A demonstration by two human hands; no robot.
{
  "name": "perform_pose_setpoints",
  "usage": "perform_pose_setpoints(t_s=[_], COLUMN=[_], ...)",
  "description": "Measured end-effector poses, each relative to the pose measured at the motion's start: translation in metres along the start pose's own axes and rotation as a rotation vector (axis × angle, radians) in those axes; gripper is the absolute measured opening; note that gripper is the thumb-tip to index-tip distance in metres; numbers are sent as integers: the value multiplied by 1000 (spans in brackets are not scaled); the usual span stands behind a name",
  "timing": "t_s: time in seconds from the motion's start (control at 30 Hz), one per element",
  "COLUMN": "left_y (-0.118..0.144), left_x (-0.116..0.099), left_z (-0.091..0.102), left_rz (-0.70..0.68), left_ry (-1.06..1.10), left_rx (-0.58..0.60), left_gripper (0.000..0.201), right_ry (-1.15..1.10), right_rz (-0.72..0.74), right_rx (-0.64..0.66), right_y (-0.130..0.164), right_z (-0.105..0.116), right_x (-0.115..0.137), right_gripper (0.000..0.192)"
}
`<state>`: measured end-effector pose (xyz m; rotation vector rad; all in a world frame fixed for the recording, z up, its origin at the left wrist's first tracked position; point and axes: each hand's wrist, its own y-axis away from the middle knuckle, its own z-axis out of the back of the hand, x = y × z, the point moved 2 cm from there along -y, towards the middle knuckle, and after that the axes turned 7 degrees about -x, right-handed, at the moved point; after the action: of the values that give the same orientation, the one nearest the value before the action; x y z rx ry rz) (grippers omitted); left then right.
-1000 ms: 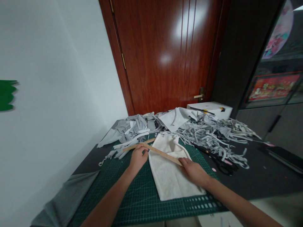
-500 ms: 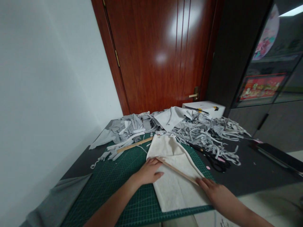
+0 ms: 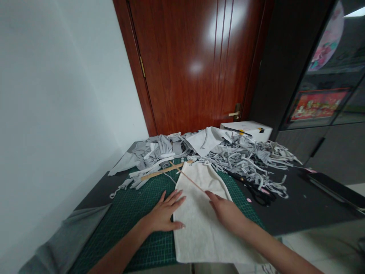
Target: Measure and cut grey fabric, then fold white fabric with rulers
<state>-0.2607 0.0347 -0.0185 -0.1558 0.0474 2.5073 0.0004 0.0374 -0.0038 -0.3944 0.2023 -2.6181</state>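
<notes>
A length of cream fabric [image 3: 196, 239] lies on the green cutting mat [image 3: 134, 217], hanging slightly past its front edge. My left hand [image 3: 164, 214] rests on the fabric's left edge, fingers spread and nothing in them. Between the fingers of my right hand [image 3: 226, 214] is the near end of a thin wooden ruler [image 3: 191, 182]. The ruler slants up and left over the fabric, seen nearly edge-on. Its far end crosses a second wooden ruler [image 3: 155, 175], which lies flat on the mat.
Grey and white fabric scraps [image 3: 242, 152] are heaped along the back. Black scissors [image 3: 258, 194] lie to the right, with a dark flat object [image 3: 336, 192] farther over. Grey cloth [image 3: 68, 236] covers the left front corner. A white box [image 3: 251, 128] stands behind.
My right hand has moved up and left, swinging the ruler so its far end passes the fabric's top. My left hand has let go of the ruler and spread flat. The fabric is smoother.
</notes>
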Motion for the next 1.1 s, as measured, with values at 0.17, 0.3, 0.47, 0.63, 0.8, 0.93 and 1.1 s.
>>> perform_pose_setpoints(t_s=[0.17,0.3,0.47,0.63,0.8,0.93,1.1], left_y=[0,1,-16,-40,-49,-46,-43], left_x=[6,16,34,58,77,79,77], left_z=[4,7,6,6,6,7,11], left_rz=[35,86,134,184,185,148,160], left_ry=[1,-32,-41,-45,-60,-80,-82], left_rx=[13,27,-20,-66,-93,-90,-43], left_gripper=[95,97,95,82,74,73,74], right_ry=[96,112,150,145,90,32,-30], right_rz=[56,96,125,162,196,212,233], right_rx=[-14,-22,-1,-14,-52,-53,-46], right_y=[-43,-49,-86,-134,-137,-105,-57], right_z=[-27,-34,-29,-27,-29,-30,-21], right_x=[29,11,-22,-36,-40,-48,-71], right_gripper=[44,35,34,36,43,45,41])
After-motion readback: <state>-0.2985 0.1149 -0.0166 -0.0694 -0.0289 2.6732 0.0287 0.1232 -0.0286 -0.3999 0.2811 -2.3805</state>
